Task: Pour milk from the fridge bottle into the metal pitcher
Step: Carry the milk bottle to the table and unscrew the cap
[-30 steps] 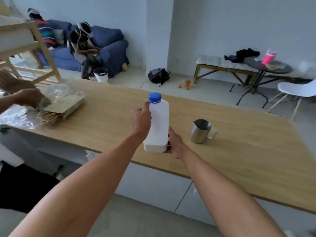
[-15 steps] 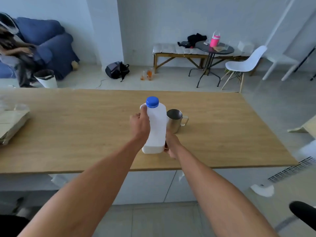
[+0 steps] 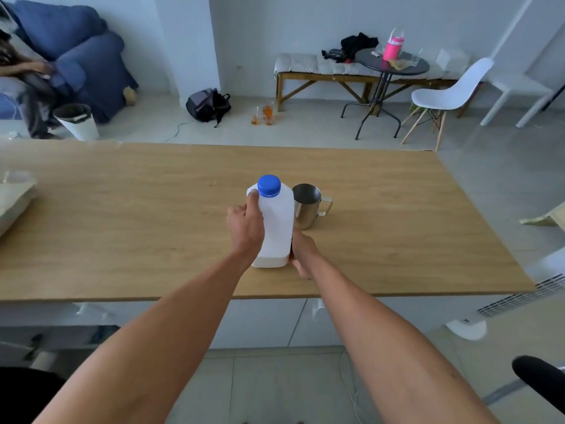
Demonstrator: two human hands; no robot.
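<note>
Left hand (image 3: 246, 223) and right hand (image 3: 301, 250) grasp the capped bottle (image 3: 275, 228); likely heavy, smooth plastic: grip mid-body beside pitcher (image 3: 306, 205).

Bare forearms, no sleeves visible; possibly dark clothing lower left.

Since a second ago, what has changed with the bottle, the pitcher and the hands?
The view swung right, so the milk bottle now partly hides the metal pitcher behind it. Both hands stayed on the bottle, left hand at its side, right hand near its base. The blue cap stayed on.
</note>
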